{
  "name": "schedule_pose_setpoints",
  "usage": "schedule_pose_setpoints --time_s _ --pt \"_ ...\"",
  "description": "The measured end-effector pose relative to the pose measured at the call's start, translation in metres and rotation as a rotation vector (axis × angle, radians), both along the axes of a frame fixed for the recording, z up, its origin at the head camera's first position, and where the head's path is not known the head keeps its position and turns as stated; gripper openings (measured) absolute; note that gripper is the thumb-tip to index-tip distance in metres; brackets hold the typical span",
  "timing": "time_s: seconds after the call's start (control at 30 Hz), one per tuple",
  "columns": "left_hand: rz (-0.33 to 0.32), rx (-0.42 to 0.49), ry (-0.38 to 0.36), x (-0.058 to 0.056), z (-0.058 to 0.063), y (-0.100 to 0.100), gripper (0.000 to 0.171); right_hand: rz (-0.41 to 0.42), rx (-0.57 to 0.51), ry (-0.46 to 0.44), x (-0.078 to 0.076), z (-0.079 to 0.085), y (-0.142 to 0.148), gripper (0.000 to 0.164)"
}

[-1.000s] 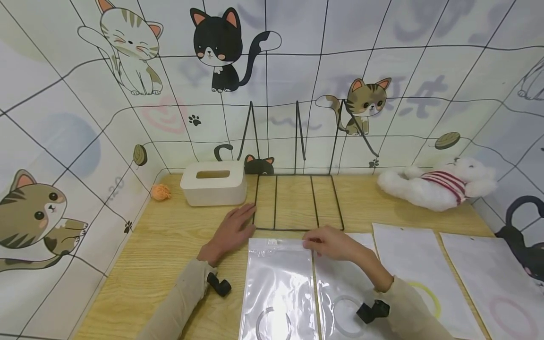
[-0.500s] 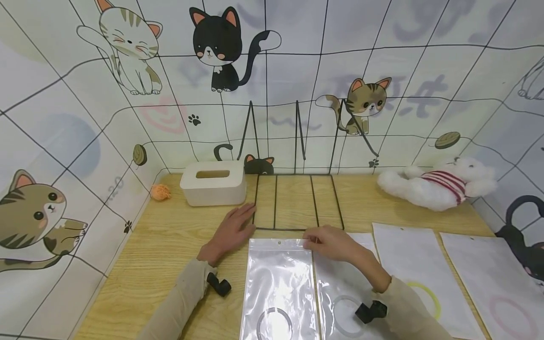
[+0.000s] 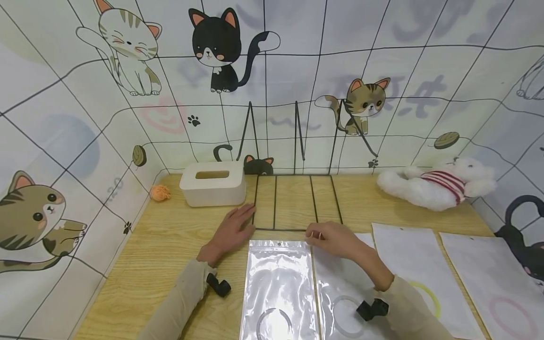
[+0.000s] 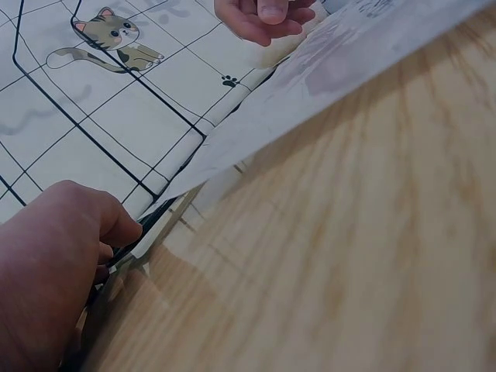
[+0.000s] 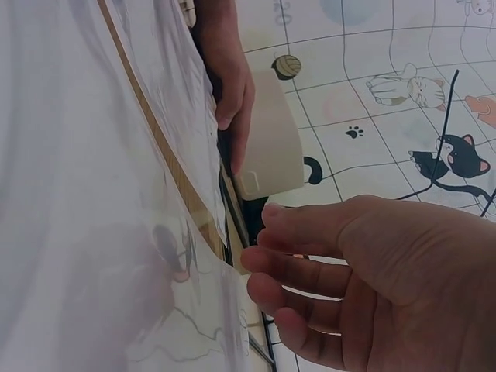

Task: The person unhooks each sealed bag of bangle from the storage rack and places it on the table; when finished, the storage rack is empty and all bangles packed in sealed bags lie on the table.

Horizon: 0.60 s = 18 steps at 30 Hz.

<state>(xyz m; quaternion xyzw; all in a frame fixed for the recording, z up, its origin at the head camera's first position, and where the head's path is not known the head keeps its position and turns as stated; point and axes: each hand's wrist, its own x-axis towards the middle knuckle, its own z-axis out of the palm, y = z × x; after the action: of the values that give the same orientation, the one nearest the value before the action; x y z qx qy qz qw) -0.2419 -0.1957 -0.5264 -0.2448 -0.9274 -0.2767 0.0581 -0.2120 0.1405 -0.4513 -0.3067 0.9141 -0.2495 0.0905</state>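
My left hand (image 3: 231,232) rests on the table with its fingertips at the left side bar of a black wire rack (image 3: 293,230). My right hand (image 3: 333,241) hovers over the top edges of two clear zip bags, its fingers loosely bent. Nothing sits between its thumb and fingers (image 5: 298,298) in the right wrist view. Below it, a shiny clear bag (image 3: 280,274) holds a grey ring (image 3: 259,326). Beside that, a second bag (image 3: 331,278) has a whitish ring (image 3: 335,316) and lies partly under the right forearm.
Farther right lie a sheet-like bag (image 3: 408,255) with a yellow ring (image 3: 436,304) and another bag (image 3: 476,264) with a pink ring (image 3: 495,314). A white tissue box (image 3: 214,193), an orange yarn ball (image 3: 160,192) and a white plush toy (image 3: 437,189) stand along the back.
My right hand has shifted slightly right, off the upper right corner of the grey-ring bag. That bag's top edge sits a touch lower. The left hand stays in place.
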Motion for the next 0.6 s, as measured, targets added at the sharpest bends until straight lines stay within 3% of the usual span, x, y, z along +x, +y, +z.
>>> schedule_pose_setpoints --time_s 0.43,0.6 --pt "0.001 0.009 0.007 -0.0006 -0.0028 -0.0007 0.057 -0.028 -0.084 0.104 -0.0002 0.0042 0.0005 0.017" --pt "-0.003 0.007 0.009 -0.0005 -0.0023 -0.0010 0.057 -0.042 -0.075 0.155 -0.0007 0.0031 0.0016 0.036"
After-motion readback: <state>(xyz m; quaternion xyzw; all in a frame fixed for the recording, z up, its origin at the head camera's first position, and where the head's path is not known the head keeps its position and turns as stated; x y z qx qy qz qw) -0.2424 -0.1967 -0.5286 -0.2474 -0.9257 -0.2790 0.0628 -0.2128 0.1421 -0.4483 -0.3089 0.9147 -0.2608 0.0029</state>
